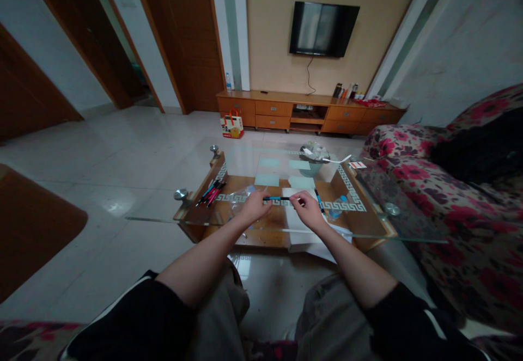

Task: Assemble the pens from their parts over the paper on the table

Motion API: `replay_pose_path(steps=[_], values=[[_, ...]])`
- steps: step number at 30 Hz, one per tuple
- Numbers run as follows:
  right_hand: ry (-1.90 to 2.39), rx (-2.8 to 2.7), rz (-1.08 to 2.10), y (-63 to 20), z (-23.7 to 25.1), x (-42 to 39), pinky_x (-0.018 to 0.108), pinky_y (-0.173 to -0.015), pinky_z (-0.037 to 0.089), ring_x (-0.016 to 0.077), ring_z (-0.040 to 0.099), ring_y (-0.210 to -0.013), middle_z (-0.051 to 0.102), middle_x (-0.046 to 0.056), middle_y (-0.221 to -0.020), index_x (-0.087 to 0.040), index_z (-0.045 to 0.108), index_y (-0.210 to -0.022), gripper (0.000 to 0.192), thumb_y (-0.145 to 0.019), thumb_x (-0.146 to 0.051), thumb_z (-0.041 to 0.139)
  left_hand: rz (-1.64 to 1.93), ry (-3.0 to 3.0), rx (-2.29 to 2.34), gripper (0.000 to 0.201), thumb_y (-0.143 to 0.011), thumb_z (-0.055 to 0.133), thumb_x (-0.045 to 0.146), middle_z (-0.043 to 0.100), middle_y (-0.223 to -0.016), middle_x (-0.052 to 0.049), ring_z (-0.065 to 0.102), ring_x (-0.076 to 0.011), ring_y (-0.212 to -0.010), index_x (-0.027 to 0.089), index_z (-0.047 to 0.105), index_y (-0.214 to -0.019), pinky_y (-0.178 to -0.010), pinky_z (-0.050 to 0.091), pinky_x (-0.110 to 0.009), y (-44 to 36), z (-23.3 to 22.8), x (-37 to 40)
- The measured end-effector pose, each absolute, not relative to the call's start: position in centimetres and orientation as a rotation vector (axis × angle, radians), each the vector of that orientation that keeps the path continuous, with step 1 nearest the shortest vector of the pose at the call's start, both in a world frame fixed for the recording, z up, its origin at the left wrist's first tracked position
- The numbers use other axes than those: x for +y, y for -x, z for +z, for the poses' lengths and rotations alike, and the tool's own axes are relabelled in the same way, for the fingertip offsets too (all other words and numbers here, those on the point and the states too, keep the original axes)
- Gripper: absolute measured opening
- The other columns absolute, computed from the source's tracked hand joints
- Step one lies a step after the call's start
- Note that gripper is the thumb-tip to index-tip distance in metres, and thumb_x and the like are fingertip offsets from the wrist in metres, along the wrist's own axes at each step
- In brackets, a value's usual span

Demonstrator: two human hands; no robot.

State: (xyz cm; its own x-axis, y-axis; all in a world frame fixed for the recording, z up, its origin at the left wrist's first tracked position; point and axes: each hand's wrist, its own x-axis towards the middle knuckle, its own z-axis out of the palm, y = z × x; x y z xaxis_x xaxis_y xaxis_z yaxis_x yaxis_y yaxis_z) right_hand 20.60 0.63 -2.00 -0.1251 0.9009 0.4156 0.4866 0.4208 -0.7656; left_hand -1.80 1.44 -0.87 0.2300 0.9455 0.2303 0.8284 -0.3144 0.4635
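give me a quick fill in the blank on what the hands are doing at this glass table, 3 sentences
1. The left hand and the right hand hold one blue pen by its two ____.
2. The loose bunch of pens lies on the glass table to the ____ of the left hand.
3. Under the right hand lies a ____ sheet of paper.

Missing words: ends; left; white

A blue-and-black pen (277, 199) lies over white paper (300, 222); red and black pens (210, 193) at nine o'clock; clear glass counter (163, 218) with white key-pattern border; red-flowered sofa (449, 197) at three.
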Motion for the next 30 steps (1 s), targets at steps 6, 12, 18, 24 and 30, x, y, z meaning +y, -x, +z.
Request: replay_pose_path(steps=[6, 12, 18, 24, 30], values=[[1.143, -1.819, 0.562, -20.4, -1.8, 0.4, 0.028, -0.067, 0.05, 0.0145, 0.06, -0.072, 0.063, 0.004, -0.091, -0.02, 0.068, -0.088, 0.021, -0.09, -0.039, 0.06, 0.587, -2.298, 1.705, 0.026, -0.085, 0.054, 0.029, 0.07, -0.081, -0.007, 0.062, -0.0201, -0.077, 0.017, 0.077, -0.087, -0.072, 0.044, -0.028, 1.7, -0.4, 1.2], [1.153, -1.799, 0.562, -20.4, -2.0, 0.4, 0.027, -0.066, 0.049, 0.0141, 0.06, -0.071, 0.063, 0.003, -0.091, -0.02, 0.068, -0.089, 0.019, -0.089, -0.037, 0.061, 0.57, -2.284, 1.685, 0.026, -0.084, 0.054, 0.03, 0.07, -0.077, -0.007, 0.06, -0.019, -0.073, 0.016, 0.076, -0.083, -0.068, 0.041, -0.027, 1.5, -0.1, 1.0], [1.153, -1.773, 0.595, -20.4, -2.1, 0.6, 0.027, -0.066, 0.049, 0.0146, 0.061, -0.072, 0.065, 0.004, -0.092, -0.019, 0.068, -0.089, 0.022, -0.088, -0.04, 0.061, 0.585, -2.268, 1.633, 0.024, -0.083, 0.055, 0.029, 0.068, -0.07, -0.006, 0.059, -0.0181, -0.067, 0.016, 0.075, -0.08, -0.063, 0.038, -0.027, 1.6, -0.4, 1.2], [1.209, -1.71, 0.794, -20.4, -2.6, 0.9, 0.028, -0.065, 0.05, 0.0153, 0.061, -0.069, 0.069, 0.005, -0.089, -0.018, 0.068, -0.092, 0.03, -0.086, -0.047, 0.062, 0.737, -2.26, 1.477, 0.028, -0.089, 0.053, 0.035, 0.068, -0.073, -0.005, 0.058, -0.0166, -0.067, 0.016, 0.072, -0.08, -0.062, 0.037, -0.025, 1.5, -0.9, 1.2], [1.22, -1.619, 1.068, -19.4, -3.2, 0.6, 0.026, -0.056, 0.047, 0.0144, 0.059, -0.06, 0.068, 0.003, -0.073, -0.017, 0.067, -0.085, 0.039, -0.079, -0.055, 0.066, 0.72, -2.265, 1.068, 0.025, -0.092, 0.052, 0.031, 0.069, -0.082, -0.003, 0.058, -0.0144, -0.068, 0.016, 0.07, -0.101, -0.064, 0.042, -0.023, 0.6, -0.8, 0.4]])
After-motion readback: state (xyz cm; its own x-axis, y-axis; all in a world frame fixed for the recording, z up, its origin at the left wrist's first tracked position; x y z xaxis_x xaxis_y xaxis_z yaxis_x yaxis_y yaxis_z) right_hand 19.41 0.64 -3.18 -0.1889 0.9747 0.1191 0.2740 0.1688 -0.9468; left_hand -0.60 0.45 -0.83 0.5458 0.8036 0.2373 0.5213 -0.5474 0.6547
